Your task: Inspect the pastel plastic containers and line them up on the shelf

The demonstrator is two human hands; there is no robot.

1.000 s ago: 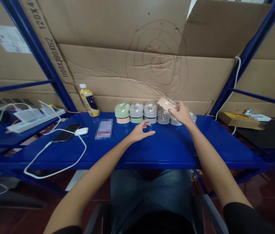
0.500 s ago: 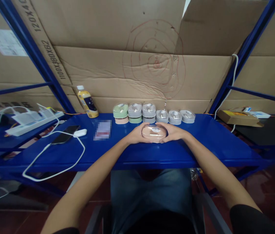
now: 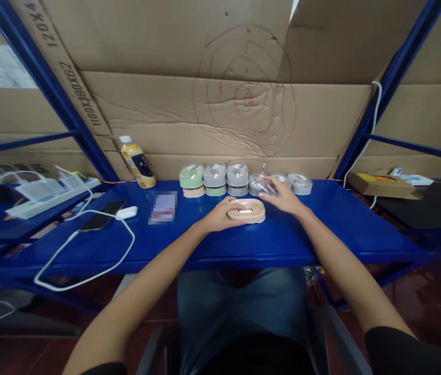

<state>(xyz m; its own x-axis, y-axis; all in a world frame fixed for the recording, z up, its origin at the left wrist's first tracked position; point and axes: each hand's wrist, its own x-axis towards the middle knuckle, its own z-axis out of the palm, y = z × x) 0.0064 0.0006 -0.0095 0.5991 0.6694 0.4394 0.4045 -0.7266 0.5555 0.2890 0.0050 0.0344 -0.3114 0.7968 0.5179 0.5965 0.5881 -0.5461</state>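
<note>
A peach oval box [image 3: 246, 210] with a raised light strip on its top lies on the blue table in front of me. My left hand [image 3: 222, 214] grips its left end, fingers on the top and the near side. Up and to the right, my right hand [image 3: 280, 195] closes on a clear plastic cover [image 3: 261, 185], somewhat blurred. That cover overlaps the grey boxes behind it. No clear cover or label shows on the peach box. Stacked in the back row are a green box [image 3: 191, 177] and grey boxes [image 3: 215, 176], in clear covers.
On the blue table [image 3: 189, 250] stand a yellow bottle [image 3: 138, 164], a phone [image 3: 103, 216] with a white cable, and a blurred-out card [image 3: 163, 207]. A power strip [image 3: 54, 195] lies at the left, an open carton [image 3: 384, 186] at the right. Cardboard [image 3: 146, 104] closes off the back.
The clear cover with its label has come off the peach box. My right hand has left the box and moved right and back with the cover. My left hand stays on the box.
</note>
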